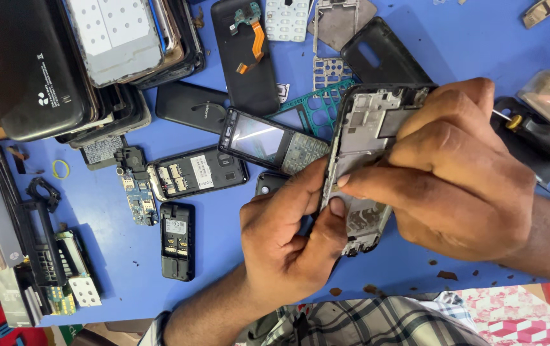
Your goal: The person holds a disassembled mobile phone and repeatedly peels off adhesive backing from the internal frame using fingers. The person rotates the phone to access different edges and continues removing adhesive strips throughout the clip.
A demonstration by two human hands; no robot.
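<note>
Both hands hold an opened phone frame [364, 138] with a grey metal inner plate and black rim, above the blue work surface [115, 237]. My left hand [288, 237] grips its lower left edge, thumb pressed against the side. My right hand [454, 173] covers the frame's right side, index finger stretched across the middle toward my left thumb. Under the right hand, a black and yellow screwdriver [544, 138] lies on the surface; whether the hand touches it I cannot tell.
Several dismantled keypad phones [268, 144], back covers [192, 106], circuit boards [137, 195] and a teal keypad frame [316, 106] lie on the blue surface. A stack of phone shells and a black power bank [25, 64] sit top left. Plaid cloth [377, 323] lies at the bottom edge.
</note>
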